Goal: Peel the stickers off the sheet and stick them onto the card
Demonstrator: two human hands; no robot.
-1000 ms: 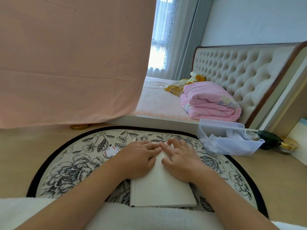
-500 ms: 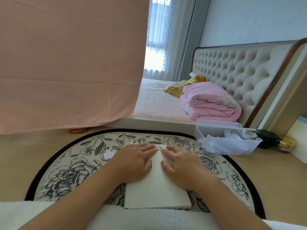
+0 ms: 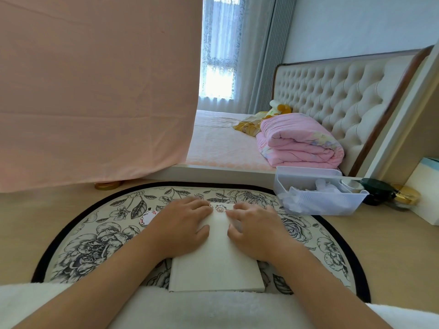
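While both hands lie palm-down on the white rectangular card [image 3: 213, 264] at lower centre, the step in hand appears to be pressing down a small cartoon-face sticker [image 3: 220, 208], which sits at the card's far edge between the fingertips. The left hand [image 3: 183, 230] and right hand [image 3: 257, 231] have fingers extended flat; neither grasps anything. No sticker sheet can be identified. The next move likely calls for lifting the pink-and-white cartoon sticker [image 3: 147, 217] lying on the mat, left of centre. The card rests on a round floral mat with a black rim [image 3: 78, 245] over a pale wooden surface [image 3: 380, 245]. A clear plastic bin [image 3: 318, 198] stands at right, and a folded pink quilt [image 3: 299, 143] lies on the bed behind it.
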